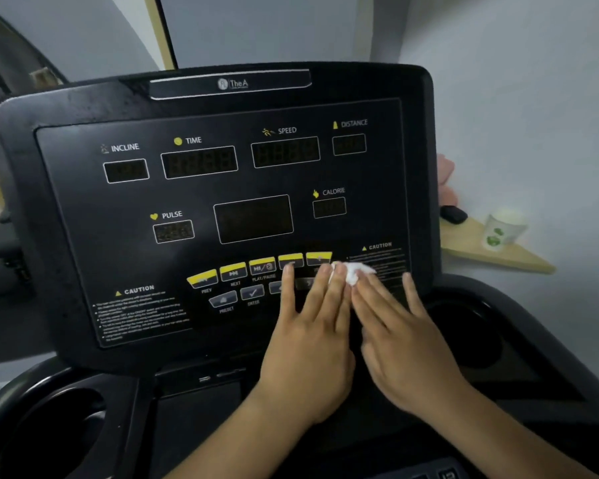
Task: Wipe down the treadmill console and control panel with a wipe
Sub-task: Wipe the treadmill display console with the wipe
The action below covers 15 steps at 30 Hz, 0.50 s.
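Note:
The black treadmill console (83, 209) fills the view, with unlit displays labelled incline, time, speed, distance, pulse and calorie. A row of yellow and grey buttons (234, 271) runs along its lower middle. A small crumpled white wipe (355, 273) lies on the panel just right of the buttons, under the fingertips of both hands. My left hand (308, 344) lies flat over the right-hand buttons, fingers spread. My right hand (402, 333) lies flat beside it, its fingertips pressing the wipe against the panel.
Round black cup holders sit at the lower left (59, 430) and right (464, 337) of the console base. Past the console's right edge a wooden shelf (519, 261) holds a white paper cup (502, 231) and a dark object (453, 214). Grey walls stand behind.

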{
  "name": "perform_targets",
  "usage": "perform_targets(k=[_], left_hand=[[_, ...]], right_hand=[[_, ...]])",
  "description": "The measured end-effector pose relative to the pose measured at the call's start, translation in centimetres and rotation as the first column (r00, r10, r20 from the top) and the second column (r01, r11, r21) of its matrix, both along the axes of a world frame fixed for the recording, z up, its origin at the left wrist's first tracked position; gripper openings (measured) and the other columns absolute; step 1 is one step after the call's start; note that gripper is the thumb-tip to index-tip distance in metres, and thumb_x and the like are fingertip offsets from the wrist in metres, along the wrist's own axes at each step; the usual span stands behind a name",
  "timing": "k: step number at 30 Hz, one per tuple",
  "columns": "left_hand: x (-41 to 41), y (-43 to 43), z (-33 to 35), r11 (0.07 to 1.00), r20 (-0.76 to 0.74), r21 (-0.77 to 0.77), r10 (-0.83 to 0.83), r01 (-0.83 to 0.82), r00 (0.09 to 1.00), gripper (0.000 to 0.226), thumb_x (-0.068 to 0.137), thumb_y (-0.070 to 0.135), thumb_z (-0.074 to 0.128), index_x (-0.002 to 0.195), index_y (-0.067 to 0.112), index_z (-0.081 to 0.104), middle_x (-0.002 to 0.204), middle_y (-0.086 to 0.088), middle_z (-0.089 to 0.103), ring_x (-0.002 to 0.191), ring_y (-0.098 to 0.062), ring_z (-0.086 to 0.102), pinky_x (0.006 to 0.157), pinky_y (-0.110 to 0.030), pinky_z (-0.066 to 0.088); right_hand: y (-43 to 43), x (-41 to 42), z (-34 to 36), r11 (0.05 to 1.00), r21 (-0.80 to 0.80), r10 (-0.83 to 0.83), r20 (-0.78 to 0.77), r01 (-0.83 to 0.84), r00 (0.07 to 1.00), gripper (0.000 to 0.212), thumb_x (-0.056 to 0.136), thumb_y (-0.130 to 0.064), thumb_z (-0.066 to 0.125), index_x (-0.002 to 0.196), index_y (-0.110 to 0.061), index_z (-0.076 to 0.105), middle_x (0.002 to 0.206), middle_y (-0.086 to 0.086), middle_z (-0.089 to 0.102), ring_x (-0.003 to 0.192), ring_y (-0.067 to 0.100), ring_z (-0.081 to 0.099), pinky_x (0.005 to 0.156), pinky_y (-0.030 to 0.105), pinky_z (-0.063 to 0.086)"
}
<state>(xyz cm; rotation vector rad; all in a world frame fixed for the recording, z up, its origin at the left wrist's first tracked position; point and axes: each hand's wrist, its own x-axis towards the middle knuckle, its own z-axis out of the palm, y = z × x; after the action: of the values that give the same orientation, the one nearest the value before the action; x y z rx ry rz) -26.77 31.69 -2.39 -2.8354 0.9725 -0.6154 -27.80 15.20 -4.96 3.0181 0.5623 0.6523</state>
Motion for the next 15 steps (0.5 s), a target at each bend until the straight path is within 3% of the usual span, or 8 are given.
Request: perform_targets(k=[3, 8, 11, 15], left_hand=[[0.7, -1.2, 0.6, 0.999, 0.027, 0.037, -0.002, 0.001, 1.000, 0.069, 0.094, 0.041, 0.022, 0.149, 0.000, 0.028, 0.157, -0.022, 0.021, 0.148, -0.035, 0.015, 0.114, -0.066, -0.002], [4.2, -4.3, 4.4, 0.996, 0.113, 0.051, 0.073, -0.080, 0.991, 0.068, 0.099, 0.042, 0.010, 0.153, 0.004, -0.002, 0.161, -0.019, -0.007, 0.149, -0.033, -0.010, 0.110, -0.068, -0.013], [3.5, -5.0, 3.4, 0.999, 0.085, -0.008, 0.037, -0.037, 0.996, 0.068, 0.098, 0.042, 0.009, 0.153, 0.002, 0.001, 0.161, -0.021, 0.000, 0.149, -0.036, -0.004, 0.111, -0.068, -0.010], [0.3, -4.4, -0.8, 0.998, -0.029, 0.041, -0.044, 0.045, 0.999, 0.071, 0.095, 0.042, 0.024, 0.151, 0.000, 0.016, 0.159, -0.022, 0.013, 0.149, -0.037, 0.005, 0.114, -0.067, -0.004]], right_hand=[[-1.1, 0.5, 0.8, 1.000, -0.021, 0.003, 0.023, -0.002, 1.000, 0.061, 0.086, -0.023, 0.031, 0.143, -0.005, 0.041, 0.153, 0.009, 0.035, 0.144, 0.018, 0.023, 0.113, 0.058, 0.015], [-2.8, 4.0, 5.2, 0.993, 0.006, -0.120, 0.084, 0.120, 0.989, 0.065, 0.085, -0.023, 0.025, 0.145, -0.003, 0.036, 0.154, 0.012, 0.032, 0.144, 0.020, 0.024, 0.115, 0.059, 0.016], [-3.2, 3.2, 3.9, 0.994, 0.035, -0.110, 0.051, 0.108, 0.993, 0.065, 0.085, -0.022, 0.026, 0.146, -0.002, 0.033, 0.155, 0.012, 0.028, 0.145, 0.021, 0.020, 0.116, 0.056, 0.015], [-3.7, -0.5, -0.5, 0.997, 0.009, -0.080, -0.015, 0.081, 0.997, 0.065, 0.081, -0.021, 0.030, 0.143, -0.002, 0.039, 0.153, 0.012, 0.034, 0.144, 0.020, 0.022, 0.112, 0.054, 0.017]])
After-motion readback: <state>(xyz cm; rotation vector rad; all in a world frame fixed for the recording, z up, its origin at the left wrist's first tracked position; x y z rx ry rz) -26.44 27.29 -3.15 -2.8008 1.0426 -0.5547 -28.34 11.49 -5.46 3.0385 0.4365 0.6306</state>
